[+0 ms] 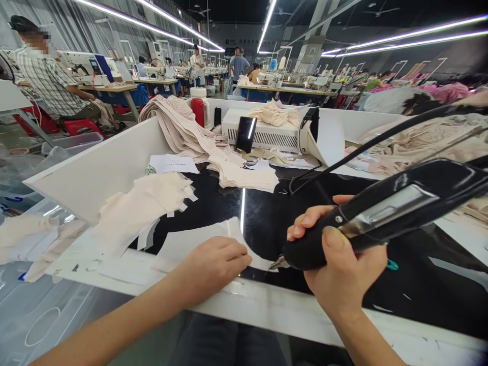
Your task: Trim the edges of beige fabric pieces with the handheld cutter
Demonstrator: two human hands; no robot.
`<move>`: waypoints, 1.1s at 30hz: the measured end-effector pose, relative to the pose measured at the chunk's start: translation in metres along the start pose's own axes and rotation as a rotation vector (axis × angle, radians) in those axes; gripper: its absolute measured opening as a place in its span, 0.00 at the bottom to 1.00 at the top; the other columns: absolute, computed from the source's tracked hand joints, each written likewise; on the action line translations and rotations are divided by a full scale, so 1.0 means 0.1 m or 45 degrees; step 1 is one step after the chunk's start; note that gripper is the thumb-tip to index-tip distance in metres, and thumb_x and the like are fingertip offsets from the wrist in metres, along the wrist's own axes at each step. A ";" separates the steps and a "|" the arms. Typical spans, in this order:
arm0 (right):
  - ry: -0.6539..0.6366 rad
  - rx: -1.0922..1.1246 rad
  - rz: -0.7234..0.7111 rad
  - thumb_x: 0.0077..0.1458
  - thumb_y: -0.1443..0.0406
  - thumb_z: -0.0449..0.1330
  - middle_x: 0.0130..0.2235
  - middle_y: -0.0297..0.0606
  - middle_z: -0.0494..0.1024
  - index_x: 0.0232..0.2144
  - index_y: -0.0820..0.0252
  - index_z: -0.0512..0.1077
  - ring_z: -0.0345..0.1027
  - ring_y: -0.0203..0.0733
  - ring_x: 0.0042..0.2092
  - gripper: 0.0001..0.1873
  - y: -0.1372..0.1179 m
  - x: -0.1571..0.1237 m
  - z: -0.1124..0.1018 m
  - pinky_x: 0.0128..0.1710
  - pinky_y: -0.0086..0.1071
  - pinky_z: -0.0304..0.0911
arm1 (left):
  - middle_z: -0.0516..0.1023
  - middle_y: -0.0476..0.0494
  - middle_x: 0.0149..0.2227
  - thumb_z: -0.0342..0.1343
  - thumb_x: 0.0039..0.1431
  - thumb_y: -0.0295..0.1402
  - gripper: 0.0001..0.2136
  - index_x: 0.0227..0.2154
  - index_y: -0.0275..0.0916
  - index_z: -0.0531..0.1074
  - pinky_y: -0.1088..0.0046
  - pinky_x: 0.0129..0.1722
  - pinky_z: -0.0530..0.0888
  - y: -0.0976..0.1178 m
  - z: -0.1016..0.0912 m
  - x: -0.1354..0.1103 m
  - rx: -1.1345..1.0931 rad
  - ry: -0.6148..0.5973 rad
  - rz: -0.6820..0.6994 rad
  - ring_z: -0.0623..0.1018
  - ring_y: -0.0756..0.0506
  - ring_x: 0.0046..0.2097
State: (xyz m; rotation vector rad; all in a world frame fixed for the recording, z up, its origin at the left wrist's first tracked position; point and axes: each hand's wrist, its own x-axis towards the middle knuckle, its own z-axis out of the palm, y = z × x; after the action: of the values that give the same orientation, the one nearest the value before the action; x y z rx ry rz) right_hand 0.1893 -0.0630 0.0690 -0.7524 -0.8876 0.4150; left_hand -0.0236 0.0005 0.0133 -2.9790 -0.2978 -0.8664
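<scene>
My right hand (337, 264) is wrapped round a black corded hand tool (385, 211), its metal tip (277, 263) pointing down-left at the black glass tabletop (267, 218). My left hand (213, 264) lies knuckles-up, fingers curled, pressing on a pale flat fabric piece (198, 241) at the near edge. The tool's tip sits just right of that piece's edge.
A heap of cream cut pieces (141, 208) lies left, more stacks (244, 175) and folded fabric (179, 124) behind. A white machine box (267, 134), a phone (245, 133), a red flask (198, 109) and white side walls (99, 168) bound the table. A seated person (49, 76) works far left.
</scene>
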 end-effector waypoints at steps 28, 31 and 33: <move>0.035 -0.009 -0.002 0.59 0.60 0.75 0.33 0.25 0.82 0.40 0.51 0.73 0.75 0.34 0.27 0.14 0.30 0.25 0.13 0.28 0.30 0.76 | 0.84 0.39 0.62 0.73 0.72 0.31 0.16 0.56 0.42 0.76 0.54 0.72 0.77 -0.49 -0.21 0.57 -0.417 -0.571 -0.102 0.77 0.37 0.72; 0.035 -0.002 -0.001 0.58 0.60 0.75 0.33 0.25 0.83 0.40 0.51 0.74 0.76 0.35 0.27 0.14 0.30 0.24 0.15 0.28 0.30 0.77 | 0.85 0.40 0.60 0.72 0.73 0.36 0.16 0.57 0.43 0.77 0.44 0.78 0.70 -0.57 -0.15 0.64 -0.454 -0.687 -0.071 0.75 0.36 0.75; 0.033 -0.006 -0.001 0.58 0.60 0.75 0.33 0.25 0.83 0.41 0.51 0.74 0.76 0.35 0.27 0.14 0.31 0.22 0.17 0.28 0.30 0.78 | 0.84 0.39 0.61 0.72 0.74 0.37 0.14 0.56 0.43 0.78 0.40 0.78 0.69 -0.60 -0.15 0.67 -0.459 -0.753 -0.099 0.77 0.36 0.73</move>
State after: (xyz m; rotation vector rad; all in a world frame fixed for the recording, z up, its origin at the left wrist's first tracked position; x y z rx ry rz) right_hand 0.1881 -0.0215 0.0651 -0.7603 -0.8650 0.4022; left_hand 0.0127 0.0697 0.0598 -3.5232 -0.2905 -0.0060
